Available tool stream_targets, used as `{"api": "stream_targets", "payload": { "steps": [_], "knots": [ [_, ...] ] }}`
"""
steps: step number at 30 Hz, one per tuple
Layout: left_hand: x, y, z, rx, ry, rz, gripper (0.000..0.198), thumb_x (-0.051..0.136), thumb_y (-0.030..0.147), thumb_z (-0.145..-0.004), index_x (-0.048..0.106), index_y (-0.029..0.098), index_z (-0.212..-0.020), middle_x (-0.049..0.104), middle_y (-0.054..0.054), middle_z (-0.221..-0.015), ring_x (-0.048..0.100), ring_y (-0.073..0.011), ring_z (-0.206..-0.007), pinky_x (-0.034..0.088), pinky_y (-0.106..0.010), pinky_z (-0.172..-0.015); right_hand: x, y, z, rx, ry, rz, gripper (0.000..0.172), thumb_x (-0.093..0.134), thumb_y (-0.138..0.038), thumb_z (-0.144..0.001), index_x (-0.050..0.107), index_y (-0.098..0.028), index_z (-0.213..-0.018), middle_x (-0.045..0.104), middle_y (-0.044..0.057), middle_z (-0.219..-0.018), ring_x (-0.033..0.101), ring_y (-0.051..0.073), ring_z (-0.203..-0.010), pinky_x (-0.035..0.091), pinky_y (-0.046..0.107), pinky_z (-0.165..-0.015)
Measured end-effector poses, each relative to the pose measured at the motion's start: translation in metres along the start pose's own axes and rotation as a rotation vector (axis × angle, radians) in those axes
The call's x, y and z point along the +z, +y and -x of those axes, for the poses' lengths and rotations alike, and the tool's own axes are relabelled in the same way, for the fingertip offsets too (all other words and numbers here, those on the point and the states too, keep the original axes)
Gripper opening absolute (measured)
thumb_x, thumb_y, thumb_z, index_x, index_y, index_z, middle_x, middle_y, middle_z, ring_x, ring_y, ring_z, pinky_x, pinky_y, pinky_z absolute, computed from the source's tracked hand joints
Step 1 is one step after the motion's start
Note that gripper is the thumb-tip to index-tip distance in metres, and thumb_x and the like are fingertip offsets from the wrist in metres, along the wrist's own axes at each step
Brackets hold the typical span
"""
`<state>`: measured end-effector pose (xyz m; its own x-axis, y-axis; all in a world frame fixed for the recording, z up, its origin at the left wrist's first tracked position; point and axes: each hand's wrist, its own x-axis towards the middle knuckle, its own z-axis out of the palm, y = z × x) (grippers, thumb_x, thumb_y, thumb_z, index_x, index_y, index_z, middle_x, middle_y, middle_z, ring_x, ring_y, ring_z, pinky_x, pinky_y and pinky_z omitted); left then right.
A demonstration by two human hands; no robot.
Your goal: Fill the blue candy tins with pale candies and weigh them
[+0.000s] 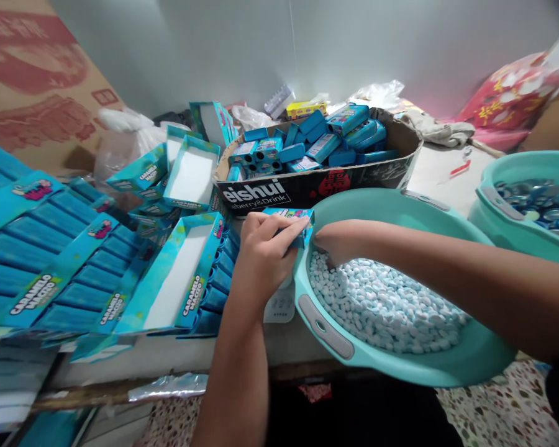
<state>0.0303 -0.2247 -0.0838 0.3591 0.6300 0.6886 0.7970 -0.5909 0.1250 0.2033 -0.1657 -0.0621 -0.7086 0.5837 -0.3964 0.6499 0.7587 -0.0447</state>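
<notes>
My left hand (268, 248) is closed round a small blue box (302, 231) at the left rim of a teal basin (484, 366). Pale blue and white candies (391, 307) cover the bottom of that basin. My right hand (333, 243) reaches down inside the basin's left side, and its fingertips are hidden at the candies. A white scale (279, 308) shows partly below my left hand. Just to its left lies a long open blue display carton (181, 276) with a white inside, beside rows of blue boxes.
Behind stands a black carton (317, 186) full of small blue boxes. Filled display cartons (41, 273) are stacked at the left, by a large brown cardboard box (37, 81). A second teal basin (507, 202) holds shiny round pieces at the right. A red bag (512, 99) lies behind it.
</notes>
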Motion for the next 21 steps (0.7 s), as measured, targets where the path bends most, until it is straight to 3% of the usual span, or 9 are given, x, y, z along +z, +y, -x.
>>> {"api": "stream_targets", "payload": {
  "steps": [3, 6, 9, 11, 14, 18, 21],
  "knots": [
    [-0.004, 0.0, -0.001, -0.095, -0.016, 0.035, 0.042, 0.062, 0.017, -0.082, 0.062, 0.025, -0.124, 0.066, -0.005, -0.102, 0.053, -0.0223, -0.097, 0.043, -0.039, -0.09, 0.001, 0.003, -0.004, 0.03, -0.079, -0.011, 0.036, 0.072, -0.021, -0.073, 0.072, -0.005, -0.105, 0.071, 0.017, -0.094, 0.066, 0.029, -0.085, 0.047, 0.034, -0.074],
    [-0.016, -0.005, 0.002, -0.339, -0.028, 0.114, 0.039, 0.065, 0.023, -0.08, 0.06, 0.025, -0.119, 0.064, -0.004, -0.108, 0.057, -0.0216, -0.1, 0.046, -0.037, -0.09, 0.002, 0.006, -0.006, 0.046, -0.115, -0.006, 0.039, 0.071, -0.026, -0.073, 0.072, -0.005, -0.106, 0.07, 0.017, -0.093, 0.066, 0.028, -0.082, 0.047, 0.034, -0.07],
    [-0.03, -0.012, 0.009, -0.651, -0.209, 0.218, 0.048, 0.066, 0.029, -0.078, 0.05, 0.026, -0.123, 0.061, -0.004, -0.113, 0.061, -0.0206, -0.094, 0.051, -0.035, -0.081, 0.001, 0.005, -0.005, 0.068, -0.131, 0.004, 0.039, 0.07, -0.029, -0.075, 0.072, -0.005, -0.106, 0.07, 0.017, -0.092, 0.066, 0.028, -0.083, 0.046, 0.034, -0.071],
    [-0.038, -0.016, 0.013, -0.778, -0.372, 0.231, 0.05, 0.065, 0.033, -0.078, 0.047, 0.026, -0.125, 0.06, -0.006, -0.116, 0.063, -0.0215, -0.093, 0.052, -0.036, -0.079, 0.0, 0.004, -0.004, 0.083, -0.146, 0.003, 0.039, 0.07, -0.03, -0.076, 0.073, -0.005, -0.105, 0.07, 0.017, -0.089, 0.066, 0.028, -0.082, 0.046, 0.034, -0.071],
    [-0.044, -0.014, 0.016, -0.813, -0.459, 0.212, 0.053, 0.064, 0.04, -0.079, 0.048, 0.027, -0.128, 0.058, -0.008, -0.124, 0.061, -0.0255, -0.104, 0.052, -0.039, -0.081, -0.001, 0.003, -0.005, 0.095, -0.146, -0.002, 0.037, 0.072, -0.029, -0.075, 0.073, -0.005, -0.103, 0.07, 0.016, -0.086, 0.066, 0.027, -0.079, 0.045, 0.034, -0.069],
    [-0.045, -0.005, 0.012, -0.744, -0.314, 0.212, 0.058, 0.066, 0.043, -0.079, 0.047, 0.028, -0.132, 0.058, -0.008, -0.129, 0.055, -0.0277, -0.119, 0.051, -0.039, -0.086, 0.001, 0.005, -0.007, 0.096, -0.13, -0.032, 0.037, 0.073, -0.031, -0.075, 0.074, -0.006, -0.103, 0.07, 0.015, -0.086, 0.066, 0.028, -0.078, 0.046, 0.035, -0.069],
    [-0.045, 0.0, 0.01, -0.711, -0.207, 0.189, 0.056, 0.067, 0.042, -0.081, 0.048, 0.027, -0.132, 0.059, -0.007, -0.127, 0.056, -0.0263, -0.118, 0.05, -0.041, -0.092, 0.007, 0.008, -0.01, 0.122, -0.117, -0.073, 0.035, 0.076, -0.028, -0.073, 0.074, -0.006, -0.099, 0.07, 0.015, -0.087, 0.066, 0.029, -0.084, 0.046, 0.037, -0.075]
  ]
}}
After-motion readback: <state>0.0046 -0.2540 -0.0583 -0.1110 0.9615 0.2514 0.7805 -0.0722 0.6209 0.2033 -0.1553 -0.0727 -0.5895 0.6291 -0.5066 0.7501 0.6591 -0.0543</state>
